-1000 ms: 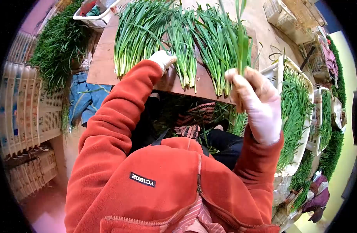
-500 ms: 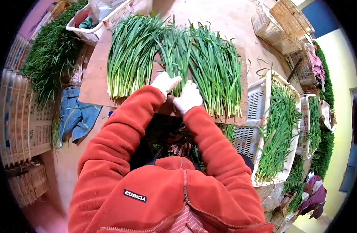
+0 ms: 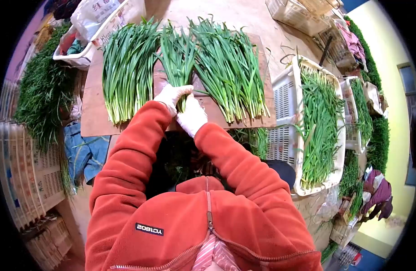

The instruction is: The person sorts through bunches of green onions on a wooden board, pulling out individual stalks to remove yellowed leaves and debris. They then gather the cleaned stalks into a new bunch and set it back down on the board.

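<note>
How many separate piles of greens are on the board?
3: left pile; right pile; narrow middle bunch, with left hand and right hand at its base.

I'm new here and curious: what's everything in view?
Leafy bundles: three, green, on or over the board
Board: one, brown, upper centre
Filled crates: at least two, white, right
Other crates: several, whitish, left and upper right
Leafy heaps: at least two, dark green, both sides
Basket: one, white, upper left
Plastic bag: one, white, upper left
Denim cloth: one, blue, left
Other cloths: two, pink and purple, right
Jacket: one, red, bottom centre
Left hand: one, white-gloved, on the middle bundle
Right hand: one, white-gloved, beside it
</note>
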`<state>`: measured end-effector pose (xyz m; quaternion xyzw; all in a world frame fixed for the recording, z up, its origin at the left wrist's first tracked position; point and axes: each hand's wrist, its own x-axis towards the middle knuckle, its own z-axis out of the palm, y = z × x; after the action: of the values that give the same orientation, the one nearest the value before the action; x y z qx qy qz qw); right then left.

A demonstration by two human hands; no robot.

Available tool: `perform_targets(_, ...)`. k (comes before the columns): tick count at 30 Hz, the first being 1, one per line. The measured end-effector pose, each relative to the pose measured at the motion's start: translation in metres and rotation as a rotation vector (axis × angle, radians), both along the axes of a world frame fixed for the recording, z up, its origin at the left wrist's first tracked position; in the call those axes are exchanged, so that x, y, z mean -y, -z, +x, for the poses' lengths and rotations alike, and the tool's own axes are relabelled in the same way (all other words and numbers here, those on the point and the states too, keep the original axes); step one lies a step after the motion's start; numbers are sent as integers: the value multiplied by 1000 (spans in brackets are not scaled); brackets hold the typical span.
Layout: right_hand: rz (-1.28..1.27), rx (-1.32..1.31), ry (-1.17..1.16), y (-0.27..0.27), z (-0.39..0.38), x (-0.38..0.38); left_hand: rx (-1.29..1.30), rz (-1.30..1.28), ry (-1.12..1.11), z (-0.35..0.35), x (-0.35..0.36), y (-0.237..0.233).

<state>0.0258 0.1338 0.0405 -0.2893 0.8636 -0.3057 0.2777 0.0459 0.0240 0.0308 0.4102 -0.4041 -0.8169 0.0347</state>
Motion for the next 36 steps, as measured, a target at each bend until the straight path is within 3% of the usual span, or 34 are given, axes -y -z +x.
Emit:
perform_targets(4, -129, -86, -209, -15, -12, -22, -33, -44, -17, 0, 11, 9)
perform_targets(5, -62, -17, -257, -45, -21, -34, -51, -84, -28, 0, 15, 15)
perform_targets(6, -282, -28, -183, -44, -30, -47, -68, -122, -42, 0, 15, 13)
perform_targets(7, -244, -315, -98, -26, -42, -60, -70, -204, -40, 0, 16, 9)
perform_targets(9, -151, -476, 48, -19, -68, -88, -48, -296, -123, 0, 9, -2)
perform_targets(11, 177, -511, 90, -14, -78, -103, -48, -395, -104, -5, 24, 36)
perform_targets(12, 307, -474, 89, -13, -77, -106, -18, -373, -111, -6, 20, 30)
perform_targets(14, 253, -664, 62, 28, -73, -110, 74, -586, -84, -8, 15, 31)
perform_targets(16, 490, -475, 59, 1, -65, -91, 230, -666, -86, -12, 16, 38)
perform_targets(20, 424, -542, 45, 15, -55, -77, 279, -1035, -70, -9, 16, 37)
perform_targets(22, 375, -441, 75, 14, -51, -74, 469, -1041, -17, -8, 22, 40)
perform_targets(23, 279, -405, 133, 16, -50, -75, 489, -1134, 98, -2, 19, 21)
perform_targets(24, 376, -395, 129, 8, -50, -70, 620, -1179, 114, -1, 5, -5)
perform_targets(26, 363, -322, 145, 9, -54, -67, 583, -1594, -46, 2, -7, -4)
perform_targets(28, 289, -286, 168, 11, -51, -67, 196, -1767, -36, 7, -28, -33)
perform_targets(30, 214, -254, 185, 6, -47, -67, -54, -1432, 3, 8, -54, -25)
perform_targets(32, 77, -154, 140, -14, -42, -69, 19, -824, 184, 15, -79, -36)
perform_targets(34, 81, -126, 138, -23, -36, -65, 16, -66, 240, 10, -73, 7)
perform_targets(35, 87, -134, 98, -27, -32, -65, -235, 135, 170, 2, -80, 4)
perform_targets(36, 93, -141, 59, -30, -29, -66, -283, 231, 130, 0, -84, -10)
